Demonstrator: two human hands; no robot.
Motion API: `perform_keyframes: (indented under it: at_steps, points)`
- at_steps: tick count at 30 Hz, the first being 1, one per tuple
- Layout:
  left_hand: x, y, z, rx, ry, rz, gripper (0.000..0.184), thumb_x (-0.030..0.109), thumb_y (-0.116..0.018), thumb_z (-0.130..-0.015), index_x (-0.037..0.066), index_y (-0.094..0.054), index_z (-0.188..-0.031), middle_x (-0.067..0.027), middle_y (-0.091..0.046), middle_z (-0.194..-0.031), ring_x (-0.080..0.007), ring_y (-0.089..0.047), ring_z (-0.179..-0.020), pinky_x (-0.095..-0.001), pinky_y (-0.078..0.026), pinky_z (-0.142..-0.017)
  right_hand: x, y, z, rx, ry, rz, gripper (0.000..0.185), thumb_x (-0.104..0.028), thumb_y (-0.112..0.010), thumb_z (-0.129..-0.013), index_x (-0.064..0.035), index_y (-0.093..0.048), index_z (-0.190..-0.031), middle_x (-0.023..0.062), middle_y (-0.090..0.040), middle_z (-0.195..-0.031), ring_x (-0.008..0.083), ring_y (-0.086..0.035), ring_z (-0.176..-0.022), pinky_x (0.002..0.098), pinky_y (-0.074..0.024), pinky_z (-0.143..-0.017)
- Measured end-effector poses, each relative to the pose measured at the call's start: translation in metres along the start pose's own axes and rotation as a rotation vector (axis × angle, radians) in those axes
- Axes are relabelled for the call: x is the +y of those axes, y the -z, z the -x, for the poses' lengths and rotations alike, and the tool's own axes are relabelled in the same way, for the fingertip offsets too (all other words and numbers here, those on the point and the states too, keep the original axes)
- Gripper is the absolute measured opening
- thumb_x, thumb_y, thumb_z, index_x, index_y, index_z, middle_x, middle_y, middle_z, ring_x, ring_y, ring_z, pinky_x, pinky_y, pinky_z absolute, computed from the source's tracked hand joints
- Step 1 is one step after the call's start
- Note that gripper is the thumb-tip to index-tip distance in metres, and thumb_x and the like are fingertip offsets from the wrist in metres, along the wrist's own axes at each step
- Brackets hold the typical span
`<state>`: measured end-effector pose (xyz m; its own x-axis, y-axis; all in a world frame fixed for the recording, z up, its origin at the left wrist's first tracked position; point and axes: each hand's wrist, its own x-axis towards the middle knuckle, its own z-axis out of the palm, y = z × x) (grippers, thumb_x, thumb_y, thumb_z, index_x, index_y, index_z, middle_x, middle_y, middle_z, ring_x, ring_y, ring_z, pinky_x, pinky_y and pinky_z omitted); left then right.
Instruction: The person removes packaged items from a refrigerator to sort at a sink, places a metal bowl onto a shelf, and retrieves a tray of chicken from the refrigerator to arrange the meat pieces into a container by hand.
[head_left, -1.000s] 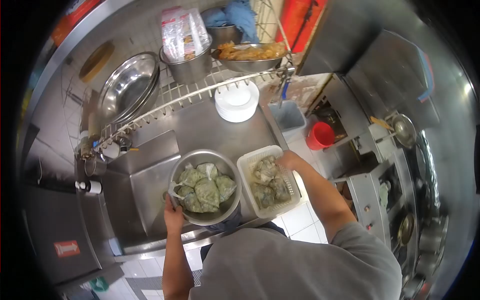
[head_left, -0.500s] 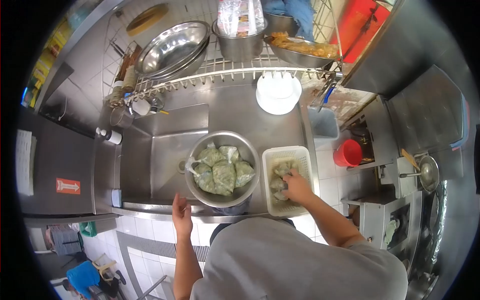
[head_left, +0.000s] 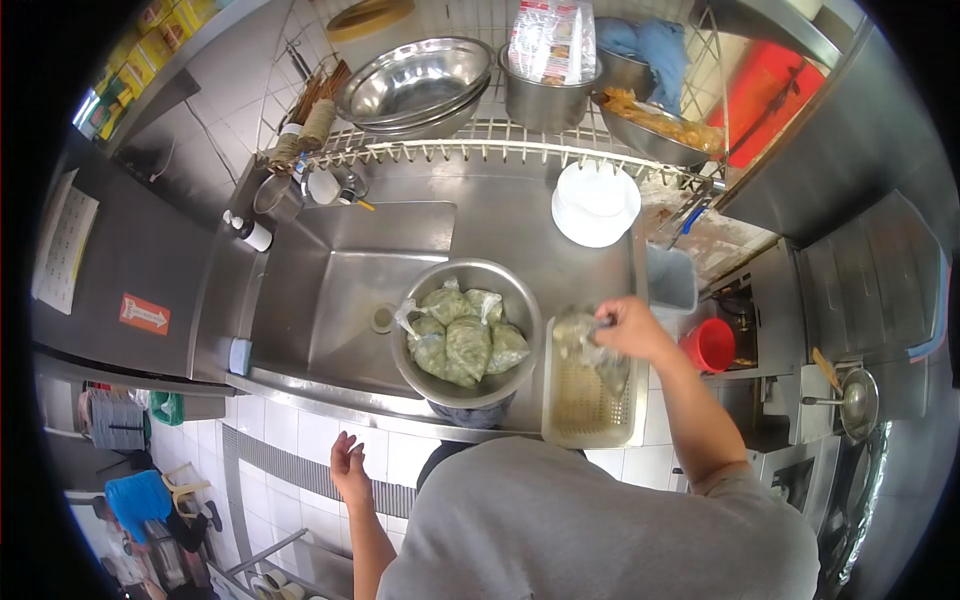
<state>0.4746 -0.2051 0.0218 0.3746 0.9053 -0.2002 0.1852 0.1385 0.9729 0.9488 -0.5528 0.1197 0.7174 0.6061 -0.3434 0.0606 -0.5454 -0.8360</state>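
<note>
My right hand (head_left: pixel 632 330) is closed on the necks of clear plastic bags (head_left: pixel 612 370) with greyish-green contents, blurred by motion. They hang over a cream perforated plastic basket (head_left: pixel 590 440), whose lower part shows bare holes. I cannot tell how many bags are in the grip. To the left of the basket, a round steel bowl (head_left: pixel 408 378) holds several knotted bags of chopped green stuff (head_left: pixel 467 350). My left hand (head_left: pixel 350 468) hangs over the floor in front of the counter edge, fingers loosely bent and apart, with nothing in it.
A steel sink basin (head_left: pixel 345 285) lies left of the bowl. White stacked plates (head_left: pixel 596 205) stand at the back right. Above, a wire rack (head_left: pixel 480 150) carries steel bowls (head_left: pixel 420 85) and pots. A red bucket (head_left: pixel 708 346) stands right. Someone in blue (head_left: pixel 138 505) is at far lower left.
My right hand has risen out of the basket, lifting bags with it. My left hand has dropped lower, away from the counter. The whole view has shifted somewhat.
</note>
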Motion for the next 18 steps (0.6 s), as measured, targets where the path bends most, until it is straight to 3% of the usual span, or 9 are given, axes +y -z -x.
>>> perform_keyframes:
  at_steps: [4, 6, 9, 10, 11, 13, 15, 17, 18]
  points:
    - [0.007, -0.013, -0.002, 0.005, 0.013, -0.059, 0.046, -0.004, -0.059, -0.096, 0.000, -0.057, -0.141, -0.0116, -0.065, -0.125, -0.0165, -0.063, -0.107, -0.0280, -0.050, -0.093, -0.022, 0.020, -0.070, 0.108, 0.228, 0.245, 0.033, -0.020, -0.082, -0.071, -0.0026, -0.072, -0.099, 0.0126, -0.070, -0.086, 0.0225, -0.068, -0.077, 0.0373, -0.0554, -0.071]
    - [0.005, -0.021, -0.008, -0.026, -0.016, -0.072, 0.045, -0.004, -0.059, -0.096, 0.001, -0.057, -0.141, -0.0118, -0.065, -0.125, -0.0164, -0.063, -0.107, -0.0283, -0.050, -0.094, -0.025, 0.012, -0.101, 0.223, 0.351, 0.490, 0.025, -0.012, -0.081, -0.071, -0.0022, -0.070, -0.092, 0.0127, -0.069, -0.089, 0.0286, -0.068, -0.083, 0.0396, -0.0536, -0.075]
    - [0.023, -0.042, -0.004, -0.109, -0.040, -0.078, 0.043, -0.006, -0.059, -0.097, -0.001, -0.056, -0.140, -0.0118, -0.065, -0.126, -0.0154, -0.063, -0.107, -0.0287, -0.050, -0.097, -0.010, -0.007, -0.132, 0.153, 0.264, 0.596, 0.028, -0.017, -0.080, -0.073, -0.0050, -0.072, -0.097, 0.0176, -0.070, -0.102, 0.0378, -0.068, -0.091, 0.0449, -0.0543, -0.081]
    - [0.026, -0.048, -0.006, -0.144, -0.060, -0.107, 0.043, -0.005, -0.059, -0.097, -0.001, -0.056, -0.140, -0.0117, -0.065, -0.126, -0.0149, -0.063, -0.106, -0.0284, -0.050, -0.097, -0.032, -0.019, -0.121, 0.155, 0.151, 0.716, 0.030, -0.019, -0.079, -0.076, -0.0067, -0.073, -0.103, 0.0172, -0.068, -0.115, 0.0354, -0.067, -0.102, 0.0457, -0.0550, -0.088]
    - [0.029, -0.054, -0.008, -0.181, -0.079, -0.135, 0.043, -0.005, -0.059, -0.097, -0.001, -0.057, -0.140, -0.0116, -0.065, -0.126, -0.0145, -0.063, -0.105, -0.0282, -0.050, -0.096, -0.035, -0.036, -0.119, 0.151, 0.157, 0.717, 0.030, -0.019, -0.079, -0.076, -0.0067, -0.073, -0.103, 0.0172, -0.068, -0.115, 0.0354, -0.067, -0.102, 0.0457, -0.0550, -0.088]
    - [0.039, -0.072, -0.014, -0.222, -0.164, -0.249, 0.041, -0.004, -0.062, -0.095, -0.001, -0.061, -0.136, -0.0114, -0.067, -0.123, -0.0162, -0.066, -0.104, -0.0286, -0.053, -0.090, -0.036, -0.077, -0.106, 0.382, 0.481, 0.773, 0.034, -0.023, -0.076, -0.081, -0.0084, -0.073, -0.112, 0.0182, -0.065, -0.128, 0.0356, -0.063, -0.118, 0.0472, -0.0530, -0.099]
    - [0.061, -0.106, -0.023, -0.293, -0.291, -0.375, 0.044, -0.003, -0.066, -0.090, 0.001, -0.063, -0.134, -0.0141, -0.068, -0.121, -0.0236, -0.068, -0.104, -0.0320, -0.055, -0.089, -0.069, -0.123, -0.076, 0.089, 0.328, 0.566, 0.044, -0.029, -0.075, -0.084, -0.0076, -0.069, -0.122, 0.0188, -0.061, -0.136, 0.0368, -0.056, -0.130, 0.0486, -0.0493, -0.106]
    - [0.089, -0.142, -0.036, -0.397, -0.450, -0.614, 0.047, 0.000, -0.066, -0.088, 0.004, -0.063, -0.134, -0.0179, -0.068, -0.123, -0.0335, -0.069, -0.106, -0.0395, -0.056, -0.092, -0.085, -0.158, -0.051, -0.063, 0.243, 0.631, 0.051, -0.033, -0.074, -0.086, -0.0052, -0.065, -0.128, 0.0206, -0.056, -0.142, 0.0382, -0.054, -0.132, 0.0480, -0.0486, -0.107]
    - [0.096, -0.161, -0.043, -0.408, -0.452, -0.613, 0.047, 0.000, -0.066, -0.088, 0.004, -0.063, -0.134, -0.0179, -0.068, -0.123, -0.0335, -0.069, -0.106, -0.0395, -0.056, -0.092, -0.080, -0.175, -0.046, -0.056, 0.234, 0.631, 0.051, -0.033, -0.074, -0.086, -0.0052, -0.065, -0.128, 0.0206, -0.056, -0.142, 0.0382, -0.054, -0.132, 0.0480, -0.0486, -0.107]
